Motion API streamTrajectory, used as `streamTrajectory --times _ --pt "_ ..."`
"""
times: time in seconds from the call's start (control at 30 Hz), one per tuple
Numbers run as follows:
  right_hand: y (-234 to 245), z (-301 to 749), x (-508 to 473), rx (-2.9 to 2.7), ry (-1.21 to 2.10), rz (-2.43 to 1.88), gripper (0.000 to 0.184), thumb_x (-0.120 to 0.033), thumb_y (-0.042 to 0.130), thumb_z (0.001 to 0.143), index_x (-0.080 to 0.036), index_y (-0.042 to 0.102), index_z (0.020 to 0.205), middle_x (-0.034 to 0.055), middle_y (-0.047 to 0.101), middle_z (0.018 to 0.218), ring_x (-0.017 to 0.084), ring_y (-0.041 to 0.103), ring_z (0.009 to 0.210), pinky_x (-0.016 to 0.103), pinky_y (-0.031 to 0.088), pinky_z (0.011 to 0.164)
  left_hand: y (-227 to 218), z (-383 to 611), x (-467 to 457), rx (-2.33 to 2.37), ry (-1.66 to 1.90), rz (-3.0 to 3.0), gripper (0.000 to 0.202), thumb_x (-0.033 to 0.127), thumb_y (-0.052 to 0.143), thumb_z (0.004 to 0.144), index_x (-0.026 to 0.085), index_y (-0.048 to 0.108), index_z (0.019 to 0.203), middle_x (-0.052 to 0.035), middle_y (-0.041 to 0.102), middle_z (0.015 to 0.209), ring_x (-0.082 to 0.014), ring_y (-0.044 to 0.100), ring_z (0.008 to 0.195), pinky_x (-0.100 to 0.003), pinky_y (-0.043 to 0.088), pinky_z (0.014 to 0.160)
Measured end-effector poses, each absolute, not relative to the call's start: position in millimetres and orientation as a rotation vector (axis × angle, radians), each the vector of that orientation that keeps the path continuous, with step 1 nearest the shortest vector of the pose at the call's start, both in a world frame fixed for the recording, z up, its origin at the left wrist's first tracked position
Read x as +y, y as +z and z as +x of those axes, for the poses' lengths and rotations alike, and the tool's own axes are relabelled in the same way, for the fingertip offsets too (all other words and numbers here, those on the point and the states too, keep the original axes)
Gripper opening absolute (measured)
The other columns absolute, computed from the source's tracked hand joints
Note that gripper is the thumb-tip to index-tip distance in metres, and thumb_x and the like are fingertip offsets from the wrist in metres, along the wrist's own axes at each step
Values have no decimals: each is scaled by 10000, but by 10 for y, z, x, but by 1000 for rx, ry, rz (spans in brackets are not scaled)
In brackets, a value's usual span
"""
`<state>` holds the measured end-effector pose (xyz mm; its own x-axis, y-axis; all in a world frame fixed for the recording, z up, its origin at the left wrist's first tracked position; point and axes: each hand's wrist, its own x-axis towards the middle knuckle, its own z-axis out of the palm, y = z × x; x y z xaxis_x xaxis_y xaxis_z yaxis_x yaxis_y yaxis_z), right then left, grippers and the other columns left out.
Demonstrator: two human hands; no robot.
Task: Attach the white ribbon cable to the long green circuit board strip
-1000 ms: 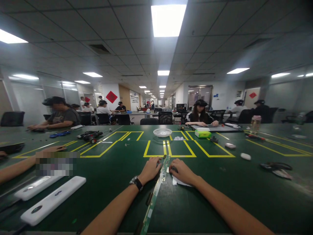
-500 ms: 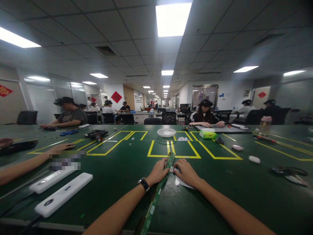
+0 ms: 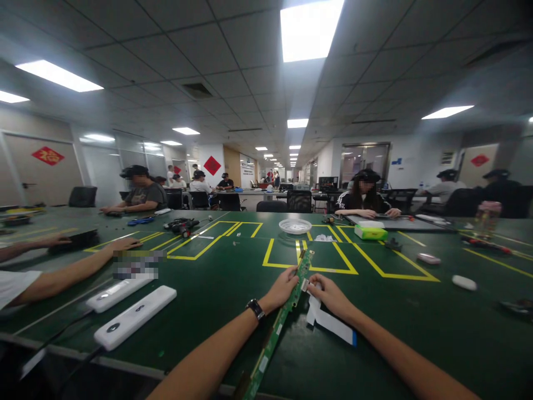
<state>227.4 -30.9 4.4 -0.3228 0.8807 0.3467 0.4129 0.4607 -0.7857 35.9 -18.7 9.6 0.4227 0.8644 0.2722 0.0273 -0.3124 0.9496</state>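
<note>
A long, narrow green circuit board (image 3: 272, 340) slants away from the table's front edge. My left hand (image 3: 283, 289), with a watch on its wrist, is wrapped around the board near its far end. At the board's right side my right hand (image 3: 331, 295) is closed, thumb and finger pinching a white flat ribbon cable (image 3: 335, 326) by its connector end. That end touches or nearly touches the board; I cannot tell whether it is plugged in. Below my right hand the cable hangs folded, its loose blue-tipped end toward the right.
Two white power strips (image 3: 135, 318) lie at left, near a co-worker's arm (image 3: 79, 275). Ahead are a clear round dish (image 3: 295, 226), yellow tape lines and a green-white tissue pack (image 3: 370, 231). A white case (image 3: 464, 283) lies at right. Other people sit across the table.
The view has turned left, so things sit further right. The board's far end is lifted and tilted more. My right hand has drawn its fingers together, and more of the ribbon cable shows.
</note>
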Motion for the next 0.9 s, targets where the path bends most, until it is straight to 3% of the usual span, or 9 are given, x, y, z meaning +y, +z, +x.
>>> streamTrajectory --times 0.3,0.47,0.67,0.9 --pt "4 2255 -264 -1705 1167 -1037 459 -590 641 728 -162 554 868 -18 568 681 128 513 596 237 374 553 121 366 -244 801 1074 1555 433 311 493 879 134 483 1274 -40 654 873 -137 586 739 -244 451 678" --pt "76 2236 -328 -1754 1171 -1041 465 -624 597 748 -161 558 757 -30 538 631 118 478 574 238 353 552 126 364 -242 787 1092 1513 469 334 513 871 153 462 1301 -21 643 838 -115 561 674 -233 437 650" --pt "60 2228 -328 -1763 1181 -1008 471 -624 591 753 -155 566 735 -31 530 621 111 468 563 230 335 541 101 357 -282 758 901 1508 493 511 506 860 147 527 1191 31 552 651 -87 488 514 -205 387 509" --pt "30 2197 -343 -1780 1197 -978 492 -652 578 747 -168 519 680 -47 482 574 97 417 521 230 304 514 82 359 -245 756 921 1540 532 591 512 823 120 565 1064 17 557 672 -79 493 511 -197 390 503"
